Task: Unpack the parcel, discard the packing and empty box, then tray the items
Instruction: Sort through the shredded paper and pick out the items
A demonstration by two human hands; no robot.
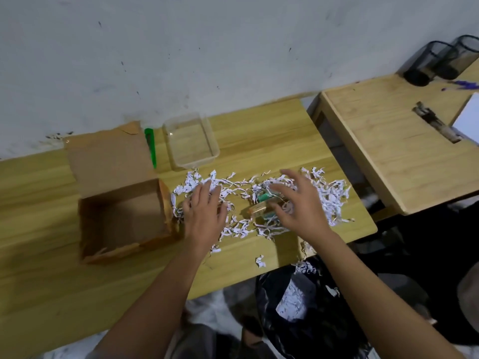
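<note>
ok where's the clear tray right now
Head view: the clear tray sits at the back of the table by the wall, right of the green tool, just beyond the shredded paper.

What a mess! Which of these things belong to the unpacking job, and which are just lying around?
Part of the job: cardboard box, shredded paper, small items among the shreds, clear tray, black rubbish bag.

Just lying about: green pen-like tool, mesh pen cups, pens and white sheet on the side table.
</note>
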